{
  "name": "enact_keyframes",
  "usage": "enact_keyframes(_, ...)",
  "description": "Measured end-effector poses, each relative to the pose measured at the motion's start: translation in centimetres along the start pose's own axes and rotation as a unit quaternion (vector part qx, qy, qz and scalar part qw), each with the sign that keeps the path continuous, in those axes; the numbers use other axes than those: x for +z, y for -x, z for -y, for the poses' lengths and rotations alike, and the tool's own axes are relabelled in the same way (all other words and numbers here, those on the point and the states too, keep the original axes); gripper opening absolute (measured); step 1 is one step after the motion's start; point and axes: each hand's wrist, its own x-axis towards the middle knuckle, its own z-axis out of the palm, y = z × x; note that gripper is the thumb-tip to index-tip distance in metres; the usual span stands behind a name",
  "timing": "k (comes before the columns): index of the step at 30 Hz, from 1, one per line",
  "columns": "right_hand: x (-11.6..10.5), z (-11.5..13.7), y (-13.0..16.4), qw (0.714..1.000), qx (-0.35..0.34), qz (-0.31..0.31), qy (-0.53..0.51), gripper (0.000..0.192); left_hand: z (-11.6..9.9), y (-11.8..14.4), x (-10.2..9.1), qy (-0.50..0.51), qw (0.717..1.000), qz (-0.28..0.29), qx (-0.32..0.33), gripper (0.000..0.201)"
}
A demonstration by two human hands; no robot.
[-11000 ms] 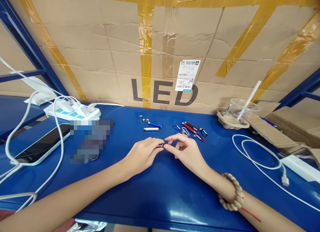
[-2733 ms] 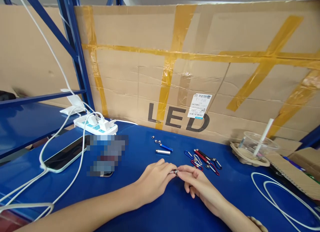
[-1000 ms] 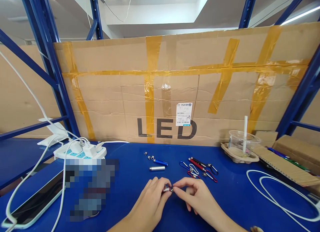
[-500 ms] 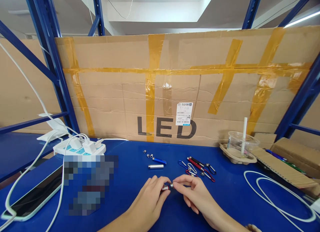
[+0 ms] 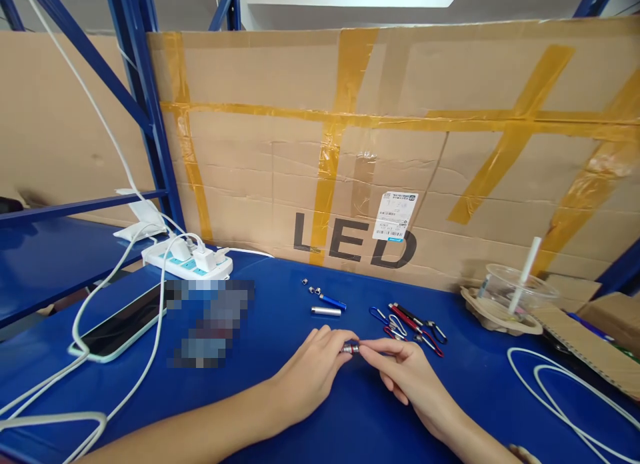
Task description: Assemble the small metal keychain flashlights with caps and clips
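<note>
One small red-and-silver tube (image 5: 349, 349) — held in left grip (image 5: 311, 369), its silver end pinched by right grip (image 5: 409, 374)

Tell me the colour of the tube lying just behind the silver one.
That tube is blue; it shows best in the head view.

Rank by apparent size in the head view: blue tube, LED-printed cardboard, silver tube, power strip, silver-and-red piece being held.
1. LED-printed cardboard
2. Power strip
3. Silver tube and blue tube: look alike, not ranked apart
Unranked: silver-and-red piece, partly hidden in the grasp
</note>
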Motion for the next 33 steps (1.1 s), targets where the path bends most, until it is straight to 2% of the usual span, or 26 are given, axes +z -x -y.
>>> enact_keyframes(4, 0.0, 0.1, 0.2, 1.0, 0.005, -0.001, -0.008, 0.055, 0.4, 0.0, 0.2, 0.002, 1.0, 0.0, 0.018, 0.025)
enact_keyframes(12, 0.0, -0.2, 0.2, 0.999, -0.01, 0.021, -0.022, 0.045, 0.9, 0.0, -0.2, 0.074, 0.996, 0.029, 0.035, 0.027)
enact_keyframes(19, -0.2, -0.3, -0.1, 0.997, -0.019, 0.032, -0.069, 0.044, 1.3, -0.1, 0.3, 0.042, 0.997, 0.036, 0.049, 0.033)
enact_keyframes(26, -0.1, 0.3, 0.0, 0.991, 0.01, 0.045, -0.123, 0.049, 1.4, -0.1, 0.5, 0.048, 0.997, 0.003, 0.065, 0.03)
enact_keyframes(33, -0.3, 0.2, -0.1, 0.989, 0.012, 0.066, -0.128, 0.05, 1.3, -0.1, 0.2, 0.062, 0.996, 0.004, 0.071, 0.029)
